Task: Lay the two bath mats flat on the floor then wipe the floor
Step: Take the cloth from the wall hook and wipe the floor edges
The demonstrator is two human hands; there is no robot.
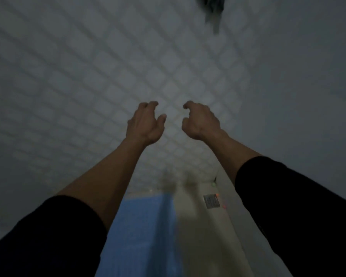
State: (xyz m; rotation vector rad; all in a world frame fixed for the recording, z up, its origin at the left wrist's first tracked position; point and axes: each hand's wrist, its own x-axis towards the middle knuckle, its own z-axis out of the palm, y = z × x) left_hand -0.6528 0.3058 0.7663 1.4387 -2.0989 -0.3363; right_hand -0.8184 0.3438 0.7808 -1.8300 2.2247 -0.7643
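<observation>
The view is dim and blurred. My left hand and my right hand are both held out in front of me, close together, before a white tiled surface. The fingers of both hands are loosely curled and hold nothing. Black sleeves cover both forearms up to the elbows. Below my arms lies a blue textured surface, possibly a bath mat. Right of it is a cream surface with a small grey label; I cannot tell what it is.
A dark blurred object hangs at the top edge, right of centre. Plain grey-white surfaces flank the tiled area on the right and lower left.
</observation>
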